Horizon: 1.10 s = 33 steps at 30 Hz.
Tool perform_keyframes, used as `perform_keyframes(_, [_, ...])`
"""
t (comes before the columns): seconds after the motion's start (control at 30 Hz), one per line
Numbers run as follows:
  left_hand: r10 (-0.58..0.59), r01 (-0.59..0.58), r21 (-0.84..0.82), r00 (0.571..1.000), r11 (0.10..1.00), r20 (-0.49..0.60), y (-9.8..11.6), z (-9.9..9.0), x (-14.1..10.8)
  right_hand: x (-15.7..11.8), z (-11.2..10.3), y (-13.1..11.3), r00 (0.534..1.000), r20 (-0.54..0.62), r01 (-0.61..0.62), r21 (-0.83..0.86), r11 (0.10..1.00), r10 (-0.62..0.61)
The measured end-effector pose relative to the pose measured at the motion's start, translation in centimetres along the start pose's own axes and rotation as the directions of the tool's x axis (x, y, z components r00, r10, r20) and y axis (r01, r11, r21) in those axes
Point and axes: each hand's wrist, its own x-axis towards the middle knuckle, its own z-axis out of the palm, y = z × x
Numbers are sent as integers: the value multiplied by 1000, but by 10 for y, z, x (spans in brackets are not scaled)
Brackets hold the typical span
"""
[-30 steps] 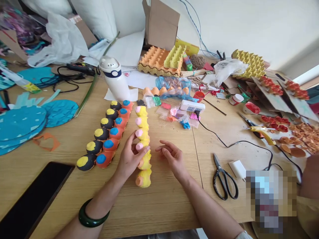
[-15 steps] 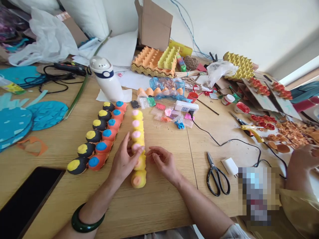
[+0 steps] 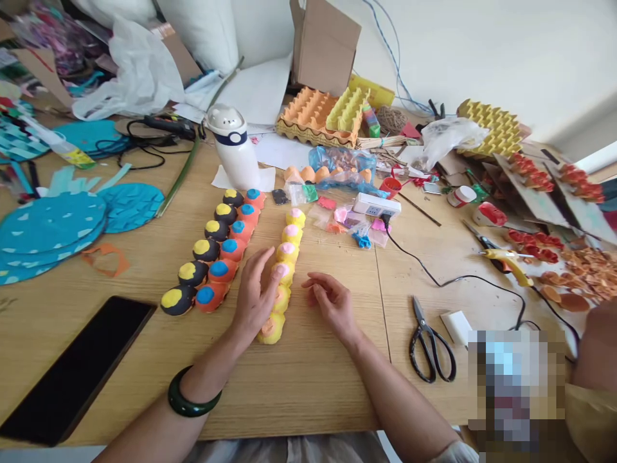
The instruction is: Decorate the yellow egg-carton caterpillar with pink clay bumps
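Left hand (image 3: 255, 292): palm turned inward, fingers reaching forward, parted wide from the thumb, which overlaps the yellow strip (image 3: 294, 255); contact is unclear.
Right hand (image 3: 332, 301): fingers loosely curled, gap to the thumb narrow; I cannot tell whether it pinches anything.
Bumps: six in a row, yellow sides, pink caps on the far four, orange tips on the near two.
Strip's place: on the table (image 3: 308, 399), between the hands, apart from the right.
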Motion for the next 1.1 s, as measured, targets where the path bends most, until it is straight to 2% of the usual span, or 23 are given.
perform_keyframes(0.17, [-20, 20, -160, 1000, 987, 3, -2, 15, -10, 1, -5, -13, 997, -65, 41, -15, 999, -42])
perform_keyframes(0.23, [-22, 23, -194, 1000, 981, 6, -2, 17, -12, 7, -12, -24, 995, -46, 84, -137, 987, -91])
perform_keyframes(0.3, [-9, 12, -215, 1000, 977, 13, -2, 17, -13, 23, -22, -39, 981, -22, 173, -342, 924, -192])
perform_keyframes(0.4, [32, -26, -227, 999, 973, 21, -2, 15, -11, 66, -40, -61, 944, 11, 263, -624, 736, -328])
perform_keyframes(0.43, [42, -36, -226, 999, 973, 24, -2, 14, -11, 82, -44, -67, 935, 18, 250, -741, 623, -353])
perform_keyframes(0.5, [57, -50, -212, 998, 976, 22, -3, 13, -9, 113, -51, -76, 933, 79, 181, -947, 266, -351])
perform_keyframes(0.53, [62, -57, -201, 998, 978, 18, -3, 13, -9, 126, -53, -79, 937, 97, 171, -965, 199, -336])
perform_keyframes(0.63, [78, -77, -160, 997, 984, 0, -2, 11, -8, 152, -54, -80, 948, 172, 202, -976, 87, -269])
perform_keyframes(0.77, [107, -107, -105, 994, 989, -9, 0, 9, -8, 170, -54, -77, 955, 235, 237, -971, -13, -182])
perform_keyframes(0.87, [139, -140, -82, 990, 987, -18, 1, 9, -9, 176, -55, -78, 954, 246, 241, -969, -49, -171])
perform_keyframes(1.03, [170, -173, -76, 984, 982, -44, 2, 9, -7, 173, -58, -87, 936, 230, 221, -973, -61, -267])
perform_keyframes(1.1, [175, -179, -84, 983, 980, -58, 5, 7, -7, 166, -60, -90, 913, 199, 207, -978, -15, -357])
